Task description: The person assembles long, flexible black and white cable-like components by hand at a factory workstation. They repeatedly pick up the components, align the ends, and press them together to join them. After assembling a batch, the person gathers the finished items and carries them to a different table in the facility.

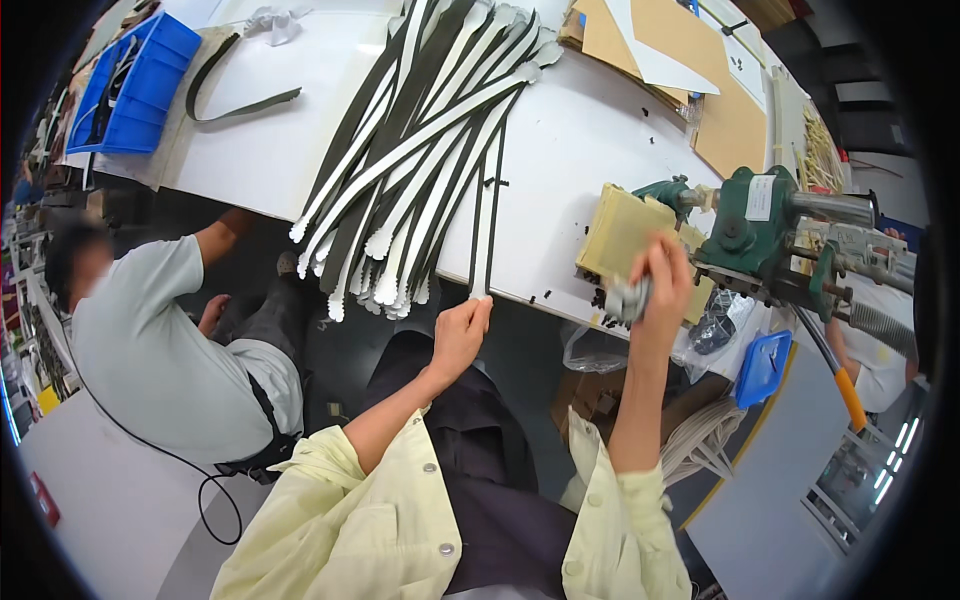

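Note:
In front of me, my left hand (461, 337) is closed, its thumb and fingers pinching the near end of a long white strip with black edges (483, 225). That strip runs away from me over the table edge. Beside it on the left lies a heap of black and white strips (400, 170) with scalloped white ends, several hanging over the edge. My right hand (662, 280) is closed around a small grey object (627, 299), blurred, its kind unclear. It is right by a yellowish block (622, 235) at the green machine (745, 225).
Small black bits (540, 297) are scattered on the white table (555, 150). A blue bin (135, 85) and a curved black strip (240, 105) are at the far left. Brown board pieces (735, 120) lie far right. A person (170, 350) sits close on my left. An orange-handled lever (850, 400) juts out right.

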Demonstrator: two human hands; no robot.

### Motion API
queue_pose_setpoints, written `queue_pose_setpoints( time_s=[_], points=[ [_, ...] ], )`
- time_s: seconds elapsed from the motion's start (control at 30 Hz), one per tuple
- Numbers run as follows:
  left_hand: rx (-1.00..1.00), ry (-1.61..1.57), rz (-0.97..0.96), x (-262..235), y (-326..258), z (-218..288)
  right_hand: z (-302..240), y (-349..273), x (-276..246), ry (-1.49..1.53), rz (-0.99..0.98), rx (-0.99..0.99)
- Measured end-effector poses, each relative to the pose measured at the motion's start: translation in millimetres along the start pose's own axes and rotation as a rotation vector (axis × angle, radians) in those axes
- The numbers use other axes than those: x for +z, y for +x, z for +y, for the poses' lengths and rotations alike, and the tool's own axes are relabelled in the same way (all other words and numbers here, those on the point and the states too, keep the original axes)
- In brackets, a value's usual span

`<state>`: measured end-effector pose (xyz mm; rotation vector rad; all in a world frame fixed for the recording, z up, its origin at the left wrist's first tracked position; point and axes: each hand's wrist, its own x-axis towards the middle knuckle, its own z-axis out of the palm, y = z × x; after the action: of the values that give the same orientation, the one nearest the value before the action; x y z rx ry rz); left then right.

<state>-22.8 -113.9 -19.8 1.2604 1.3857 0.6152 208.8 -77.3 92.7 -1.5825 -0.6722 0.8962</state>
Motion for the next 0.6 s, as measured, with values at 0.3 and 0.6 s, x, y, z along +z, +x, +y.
queue_pose_setpoints(
  time_s=[0.3,0.6],
  points=[
    [0.199,0.152,-0.243,5,15,-2,94,147,64,-1.348,0.159,-0.555],
    [0.154,0.225,-0.53,-15,45,2,171,73,140,-0.971,-0.129,-0.366]
  ],
)
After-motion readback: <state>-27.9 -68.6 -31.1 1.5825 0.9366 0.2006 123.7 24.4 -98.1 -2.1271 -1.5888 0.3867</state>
